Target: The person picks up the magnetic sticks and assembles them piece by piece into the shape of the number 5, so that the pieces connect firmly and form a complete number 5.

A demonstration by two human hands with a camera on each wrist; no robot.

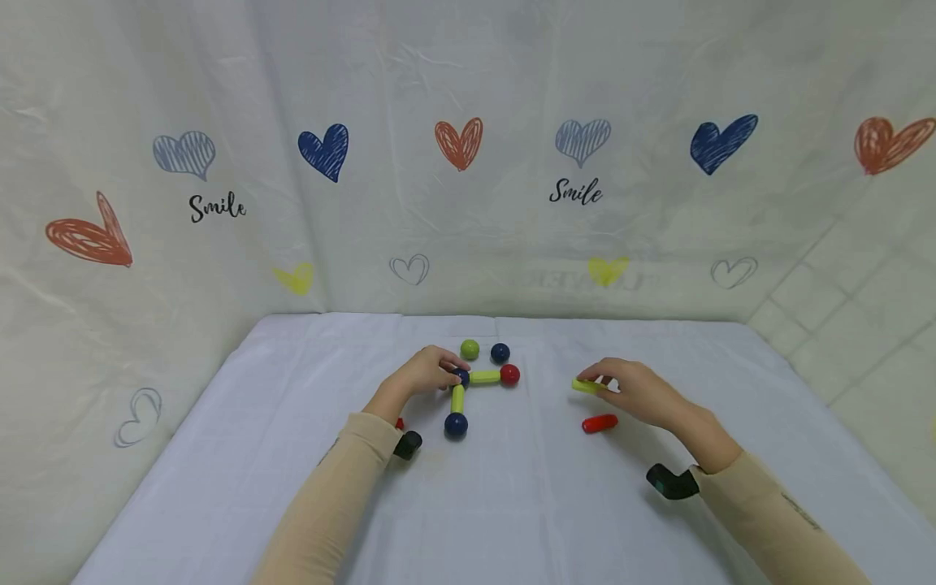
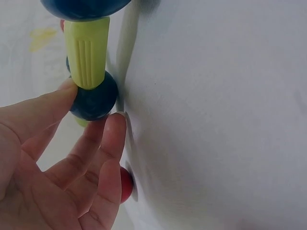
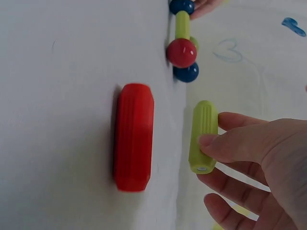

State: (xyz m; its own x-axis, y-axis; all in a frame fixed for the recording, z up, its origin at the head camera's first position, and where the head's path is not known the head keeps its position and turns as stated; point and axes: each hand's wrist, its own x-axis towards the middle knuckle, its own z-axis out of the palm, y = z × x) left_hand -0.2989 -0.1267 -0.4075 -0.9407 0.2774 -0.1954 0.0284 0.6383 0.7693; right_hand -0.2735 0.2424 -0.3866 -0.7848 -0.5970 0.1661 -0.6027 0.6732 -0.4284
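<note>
My left hand (image 1: 424,375) pinches the dark blue ball (image 2: 95,103) at the corner of an L-shaped piece. From that ball one yellow-green rod (image 1: 484,377) runs right to a red ball (image 1: 509,374). Another yellow-green rod (image 1: 457,398) comes toward me and ends in a second dark blue ball (image 1: 456,426). Between thumb and fingers, my right hand (image 1: 643,393) holds a loose yellow-green rod (image 3: 203,136) above the table. A red rod (image 3: 134,139) lies on the cloth below it. Part of a red thing (image 2: 126,184) shows behind the left fingers; its full shape is hidden.
Behind the L-shaped piece sit a green ball (image 1: 470,349) and another dark blue ball (image 1: 500,353). White cloth (image 1: 504,504) covers the table, and a curtain printed with hearts (image 1: 512,236) hangs at its back edge. Black devices (image 1: 671,482) stick out beneath both wrists.
</note>
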